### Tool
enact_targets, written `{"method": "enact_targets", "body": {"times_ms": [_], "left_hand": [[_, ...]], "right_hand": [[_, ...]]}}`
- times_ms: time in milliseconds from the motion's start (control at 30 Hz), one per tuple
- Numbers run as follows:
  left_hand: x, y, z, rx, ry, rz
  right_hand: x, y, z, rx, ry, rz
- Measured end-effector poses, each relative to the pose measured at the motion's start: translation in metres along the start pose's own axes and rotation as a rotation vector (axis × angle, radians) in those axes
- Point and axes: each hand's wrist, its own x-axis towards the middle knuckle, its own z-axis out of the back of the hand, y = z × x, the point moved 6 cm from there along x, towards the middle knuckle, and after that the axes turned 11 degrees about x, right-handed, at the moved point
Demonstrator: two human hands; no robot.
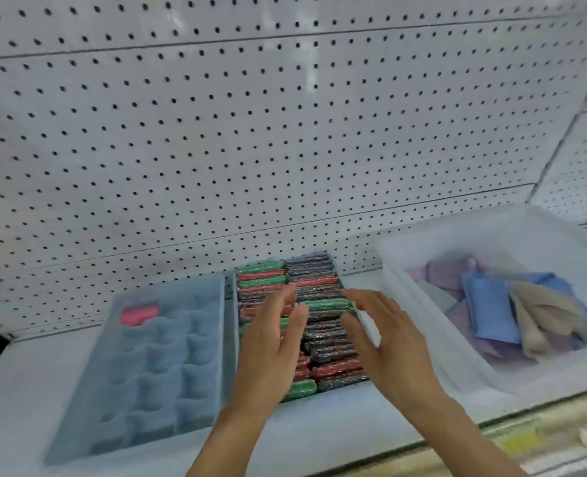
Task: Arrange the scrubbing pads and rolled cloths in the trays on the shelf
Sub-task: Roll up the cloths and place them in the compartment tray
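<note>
left hand (271, 335), right hand (385, 342): fingers straight, empty, over scrubbing pads (323, 342) | risk: careless sideways press could topple packed rows in middle tray (234, 339)

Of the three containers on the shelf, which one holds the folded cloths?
The white bin farthest right holds them. The middle tray is packed with scrubbing pads; the left grey tray holds one red item.

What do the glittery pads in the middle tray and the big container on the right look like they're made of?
The red, green and dark glittery scrubbing pads look like metallic-thread mesh, judging by their sparkle. The large frosted white bin seems to be translucent plastic: the folded cloths inside show dimly through its wall.
</note>
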Motion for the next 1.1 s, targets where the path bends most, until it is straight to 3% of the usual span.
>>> {"method": "enact_targets", "body": {"times_ms": [233,300,367,433,533,633,733,867,933,1033,1100], "left_hand": [[0.012,-0.103,-0.122,-0.097,0.200,-0.085],[0.016,-0.123,-0.150,-0.029,0.253,-0.133],[0.020,-0.135,-0.172,0.077,0.279,-0.199],[0.024,-0.138,-0.186,0.166,0.295,-0.227],[0.026,-0.138,-0.194,0.216,0.312,-0.220],[0.027,-0.138,-0.196,0.219,0.340,-0.220],[0.028,-0.137,-0.197,0.217,0.342,-0.222],[0.028,-0.137,-0.196,0.232,0.334,-0.232],[0.028,-0.136,-0.194,0.227,0.362,-0.215],[0.029,-0.134,-0.180,0.063,0.347,-0.139],[0.032,-0.132,-0.159,-0.126,0.269,-0.051]], "right_hand": [[-0.015,-0.108,0.129,-0.117,-0.107,-0.154],[-0.007,-0.151,0.149,-0.180,0.024,-0.310],[0.005,-0.190,0.160,-0.305,0.271,-0.493],[0.020,-0.212,0.165,-0.421,0.467,-0.547],[0.044,-0.225,0.159,-0.461,0.619,-0.458],[0.047,-0.233,0.133,-0.523,0.892,-0.322],[0.045,-0.232,0.122,-0.744,1.047,-0.141],[0.050,-0.230,0.116,-1.113,0.977,0.267],[0.055,-0.220,0.118,-1.117,0.915,0.360],[0.073,-0.196,0.135,-0.846,0.630,0.226],[0.080,-0.176,0.151,-0.485,0.416,0.044]]}}
